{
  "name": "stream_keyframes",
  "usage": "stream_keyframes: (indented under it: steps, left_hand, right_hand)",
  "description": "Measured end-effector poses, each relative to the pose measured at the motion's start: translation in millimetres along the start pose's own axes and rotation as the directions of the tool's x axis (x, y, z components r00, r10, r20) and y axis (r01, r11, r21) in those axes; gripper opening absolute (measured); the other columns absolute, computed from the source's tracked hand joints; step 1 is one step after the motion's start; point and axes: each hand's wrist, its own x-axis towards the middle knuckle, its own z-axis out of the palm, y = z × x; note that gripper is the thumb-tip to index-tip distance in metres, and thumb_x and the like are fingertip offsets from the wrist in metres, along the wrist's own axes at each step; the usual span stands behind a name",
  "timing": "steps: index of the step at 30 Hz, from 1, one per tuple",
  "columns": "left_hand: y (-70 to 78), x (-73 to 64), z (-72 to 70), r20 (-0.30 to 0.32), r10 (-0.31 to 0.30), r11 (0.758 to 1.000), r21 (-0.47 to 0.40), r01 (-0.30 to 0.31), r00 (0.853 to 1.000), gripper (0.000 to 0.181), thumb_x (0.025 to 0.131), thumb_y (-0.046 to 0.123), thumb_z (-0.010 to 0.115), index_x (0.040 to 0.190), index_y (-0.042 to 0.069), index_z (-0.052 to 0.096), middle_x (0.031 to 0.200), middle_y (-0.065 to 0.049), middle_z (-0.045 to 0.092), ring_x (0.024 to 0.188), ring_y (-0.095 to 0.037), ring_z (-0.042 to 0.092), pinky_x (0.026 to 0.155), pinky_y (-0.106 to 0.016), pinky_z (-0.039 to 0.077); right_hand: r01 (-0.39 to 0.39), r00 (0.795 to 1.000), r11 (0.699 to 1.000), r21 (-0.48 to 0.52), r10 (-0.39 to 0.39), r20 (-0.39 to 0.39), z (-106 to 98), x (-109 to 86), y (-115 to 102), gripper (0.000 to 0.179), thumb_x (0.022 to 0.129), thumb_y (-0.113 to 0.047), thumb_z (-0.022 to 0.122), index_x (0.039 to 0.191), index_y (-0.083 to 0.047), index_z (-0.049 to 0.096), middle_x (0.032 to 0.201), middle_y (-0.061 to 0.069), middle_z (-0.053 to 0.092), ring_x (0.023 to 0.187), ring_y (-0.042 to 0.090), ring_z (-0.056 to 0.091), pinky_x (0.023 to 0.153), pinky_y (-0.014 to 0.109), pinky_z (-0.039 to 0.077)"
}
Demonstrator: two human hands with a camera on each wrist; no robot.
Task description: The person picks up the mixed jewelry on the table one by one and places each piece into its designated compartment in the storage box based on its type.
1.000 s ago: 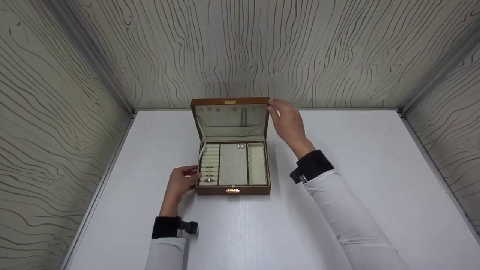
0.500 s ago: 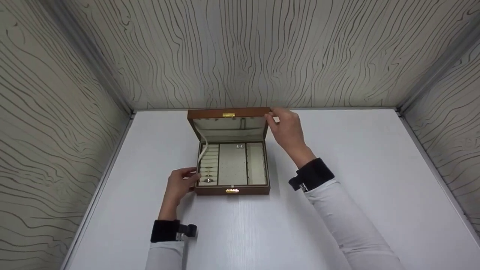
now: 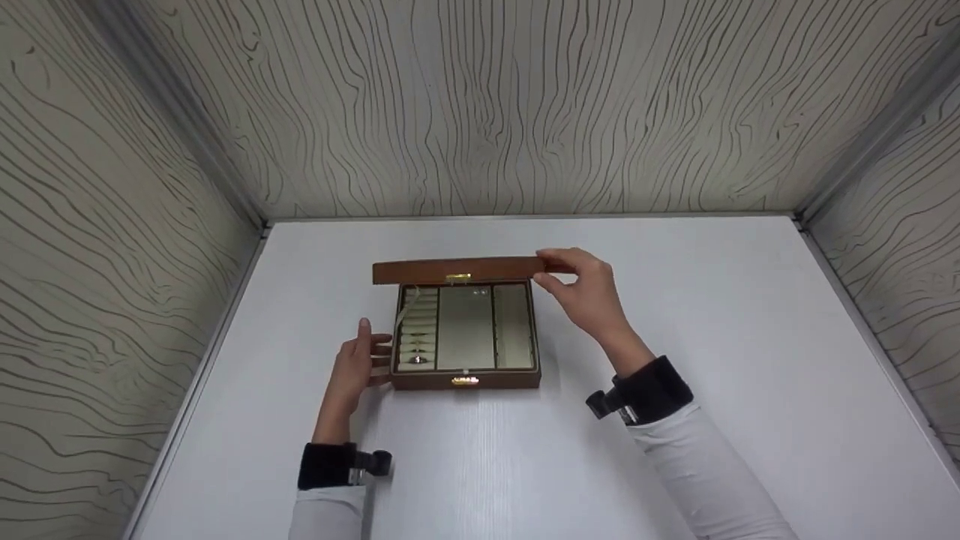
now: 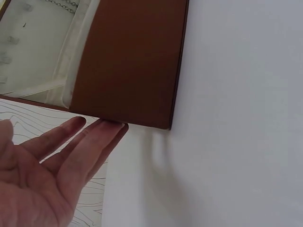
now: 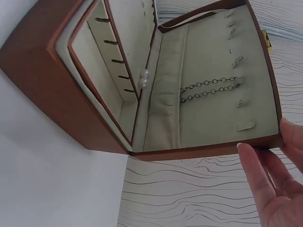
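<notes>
A brown jewelry box with a cream lining sits on the white table, its lid partly lowered. My right hand pinches the lid's right front corner between thumb and fingers. My left hand rests straight fingertips against the box's left side, thumb raised off it. Ring rolls fill the left compartment, with a ring near the front. Two pearl earrings sit at the back of the middle panel. Inside the lid hangs a chain necklace from one of several hooks.
The white table is bounded by a wood-grain patterned wall at the back and similar walls at both sides. A pale strap joins lid and box at the left. A gold clasp is on the box front.
The lid has swung down toward the box, with my right hand moving down along with it. My left thumb has lifted off the box rim, and its fingers have straightened.
</notes>
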Motion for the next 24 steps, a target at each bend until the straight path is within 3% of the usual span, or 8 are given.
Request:
stream_keyframes:
  steps: [5,11,18,24]
  left_hand:
    - [0.7,-1.9,-0.9,0.004,0.011,1.000,-0.013,-0.011,1.000,0.090,0.098,0.068,0.018,0.125,-0.007,0.061,0.112,-0.024,0.063,0.100,-0.033,0.065,0.073,-0.041,0.058]
    - [3.3,-2.8,-1.4,0.042,0.011,1.000,-0.002,-0.011,0.999,0.098,0.093,0.075,0.017,0.133,-0.006,0.054,0.117,-0.025,0.061,0.104,-0.034,0.063,0.076,-0.042,0.057]
    - [5.7,-4.5,-0.7,0.048,0.009,0.999,0.041,-0.011,0.999,0.097,0.091,0.078,0.022,0.139,-0.001,0.049,0.124,-0.022,0.057,0.108,-0.034,0.060,0.076,-0.041,0.057]
    - [6.3,-4.3,2.4,0.034,0.005,0.996,0.094,-0.008,0.999,0.086,0.094,0.069,0.040,0.142,-0.001,0.046,0.131,-0.023,0.053,0.115,-0.036,0.057,0.081,-0.042,0.056]
  right_hand:
    - [-0.104,0.992,0.992,0.077,0.097,0.086,1,-21.3,3,0.042,0.084,-0.010,0.077,0.125,-0.006,0.067,0.119,0.009,0.066,0.108,0.024,0.064,0.081,0.034,0.056]
    - [-0.193,0.962,0.976,0.101,0.167,0.218,1,-40.6,14,0.051,0.082,-0.008,0.079,0.131,-0.005,0.063,0.129,0.011,0.062,0.112,0.025,0.063,0.086,0.033,0.054]
    - [-0.143,0.951,0.989,0.023,0.131,0.279,10,-59.4,28,0.053,0.075,-0.003,0.084,0.125,-0.007,0.067,0.121,0.009,0.066,0.105,0.027,0.066,0.082,0.035,0.056]
    - [-0.142,0.952,0.990,-0.010,0.140,0.272,20,-70.1,37,0.056,0.069,0.002,0.086,0.121,-0.008,0.068,0.115,0.005,0.064,0.104,0.026,0.064,0.080,0.036,0.057]
